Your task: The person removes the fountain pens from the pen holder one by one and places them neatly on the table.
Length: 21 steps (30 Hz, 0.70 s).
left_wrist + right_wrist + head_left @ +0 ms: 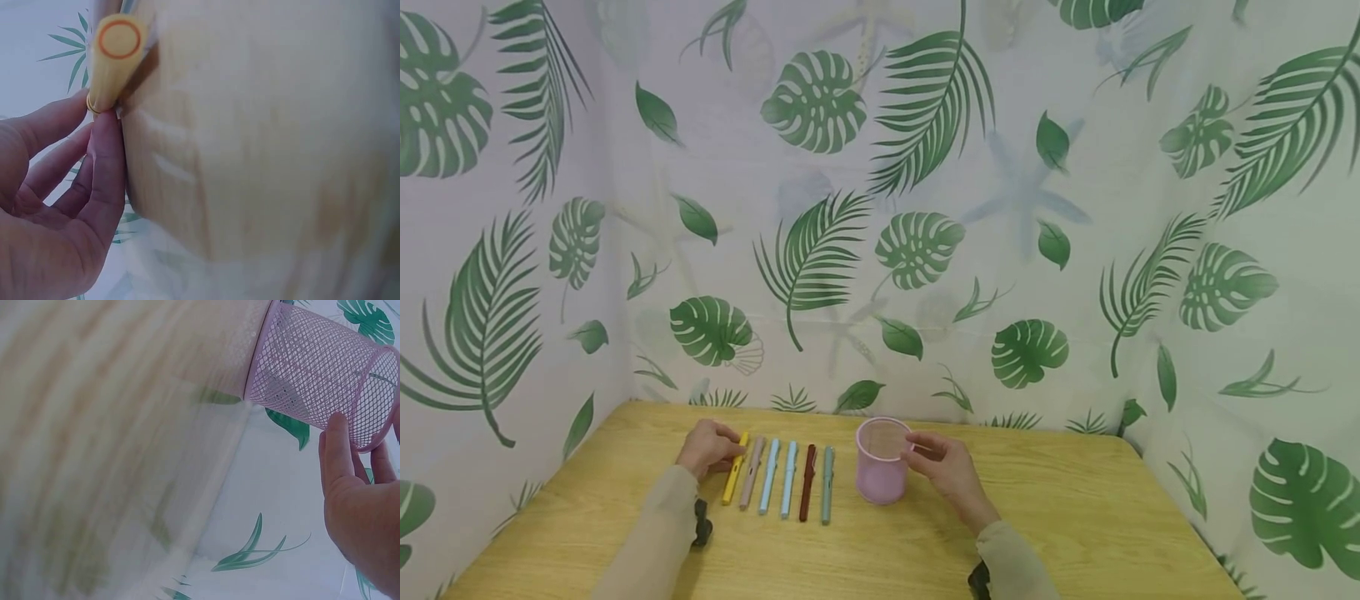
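At the left end of a row of pens, my left hand (707,448) grips a yellow pen (732,483). The left wrist view shows thumb and fingertips pinching that pen, its round end facing the camera. A pink mesh pen holder (881,482) stands upright on the table, right of the row. My right hand (953,477) holds it at the upper right side. In the right wrist view, the thumb lies against the mesh just below the rim of the pen holder (312,365), with other fingers at the rim.
Beside the yellow pen lie a greyish-pink pen (752,475), two light blue pens, a dark red pen (807,483) and a grey-green pen (827,487), roughly parallel. The wooden table (1060,517) ends at leaf-patterned cloth walls (925,333) behind and at both sides.
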### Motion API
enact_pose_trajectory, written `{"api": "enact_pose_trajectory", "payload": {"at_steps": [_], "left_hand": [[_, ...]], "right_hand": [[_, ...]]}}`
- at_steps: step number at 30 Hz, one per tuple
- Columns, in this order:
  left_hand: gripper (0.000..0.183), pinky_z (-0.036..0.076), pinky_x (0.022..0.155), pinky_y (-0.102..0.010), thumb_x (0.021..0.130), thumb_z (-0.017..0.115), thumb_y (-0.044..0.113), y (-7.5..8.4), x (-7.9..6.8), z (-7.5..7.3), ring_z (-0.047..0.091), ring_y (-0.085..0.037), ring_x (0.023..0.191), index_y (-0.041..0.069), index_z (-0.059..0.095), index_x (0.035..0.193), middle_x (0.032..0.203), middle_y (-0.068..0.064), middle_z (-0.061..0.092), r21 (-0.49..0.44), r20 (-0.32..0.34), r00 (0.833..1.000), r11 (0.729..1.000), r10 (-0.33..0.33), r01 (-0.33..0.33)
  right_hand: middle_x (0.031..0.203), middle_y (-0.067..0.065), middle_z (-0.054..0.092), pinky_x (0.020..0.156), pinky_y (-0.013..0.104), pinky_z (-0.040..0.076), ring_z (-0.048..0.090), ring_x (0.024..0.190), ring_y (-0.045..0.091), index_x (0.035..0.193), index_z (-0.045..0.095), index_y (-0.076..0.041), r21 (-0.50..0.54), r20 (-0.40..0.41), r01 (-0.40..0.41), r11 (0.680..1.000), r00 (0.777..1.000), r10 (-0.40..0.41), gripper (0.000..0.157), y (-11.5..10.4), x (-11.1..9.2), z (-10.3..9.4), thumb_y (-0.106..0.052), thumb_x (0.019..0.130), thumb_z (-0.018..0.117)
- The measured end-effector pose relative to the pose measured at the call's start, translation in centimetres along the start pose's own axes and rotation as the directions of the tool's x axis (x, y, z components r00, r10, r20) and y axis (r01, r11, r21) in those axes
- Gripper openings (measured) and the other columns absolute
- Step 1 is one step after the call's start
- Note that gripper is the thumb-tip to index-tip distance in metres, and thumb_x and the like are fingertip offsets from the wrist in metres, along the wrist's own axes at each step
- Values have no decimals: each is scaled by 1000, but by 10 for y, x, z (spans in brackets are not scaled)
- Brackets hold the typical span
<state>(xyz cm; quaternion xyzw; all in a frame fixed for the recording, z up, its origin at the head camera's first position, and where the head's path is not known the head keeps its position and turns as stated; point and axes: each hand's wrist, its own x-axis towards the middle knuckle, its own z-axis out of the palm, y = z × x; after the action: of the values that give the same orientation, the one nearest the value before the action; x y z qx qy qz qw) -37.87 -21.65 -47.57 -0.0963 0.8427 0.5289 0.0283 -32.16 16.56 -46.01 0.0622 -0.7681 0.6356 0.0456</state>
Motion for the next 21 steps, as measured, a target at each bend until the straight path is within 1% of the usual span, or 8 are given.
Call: {"api": "enact_pose_trajectory", "payload": {"at_steps": [3,6,10,14,16,18,21], "left_hand": [[33,57,60,-28,86,70,-1,0,0,0,61,-12,68,-12,62,116,100,-18,65,-3,2,1000,1000,-6,6],[33,56,59,-28,86,70,-1,0,1,0,61,-13,68,-12,62,116,94,-15,66,-2,4,1000,1000,-11,11],[34,55,59,-27,87,69,2,-1,1,-1,60,-12,67,-13,61,117,85,-12,66,-4,14,1000,1000,-4,4],[34,55,59,-26,89,68,4,1,0,-3,58,-13,66,-13,60,117,81,-9,64,-43,29,1000,999,-7,8],[34,54,59,-27,91,66,5,2,-1,-4,57,-13,65,-13,59,119,81,-9,64,-65,33,999,998,-11,13],[34,53,58,-27,92,65,7,4,-3,-3,57,-13,66,-12,59,119,83,-9,64,-68,24,1000,998,-10,12],[34,52,61,-29,92,65,9,8,-6,-1,59,-18,72,-11,60,120,92,-14,66,-49,4,1000,999,0,0]], "right_hand": [[129,22,62,92,39,56,61,119,34,122,65,2,-10,-1,6,1000,1000,-6,36,0,0,0,-12,90,71],[129,22,62,91,39,56,61,118,34,122,65,2,-19,-6,11,1000,1000,-11,36,1,-1,0,-12,90,71],[129,21,62,92,37,56,61,118,33,121,65,2,7,-9,15,1000,1000,-15,34,2,-1,1,-10,90,71],[128,23,62,89,36,57,62,117,32,121,65,3,44,-2,16,999,1000,-16,34,3,0,0,-9,90,71],[128,24,61,87,35,57,62,116,32,121,64,4,48,4,22,999,1000,-22,34,2,0,-1,-8,90,71],[128,25,61,86,35,58,63,116,32,122,63,4,43,7,26,999,1000,-26,35,2,0,-2,-7,90,70],[128,26,61,86,37,58,63,115,33,125,61,6,21,4,39,999,999,-39,36,2,-1,-5,-9,93,67]]}}
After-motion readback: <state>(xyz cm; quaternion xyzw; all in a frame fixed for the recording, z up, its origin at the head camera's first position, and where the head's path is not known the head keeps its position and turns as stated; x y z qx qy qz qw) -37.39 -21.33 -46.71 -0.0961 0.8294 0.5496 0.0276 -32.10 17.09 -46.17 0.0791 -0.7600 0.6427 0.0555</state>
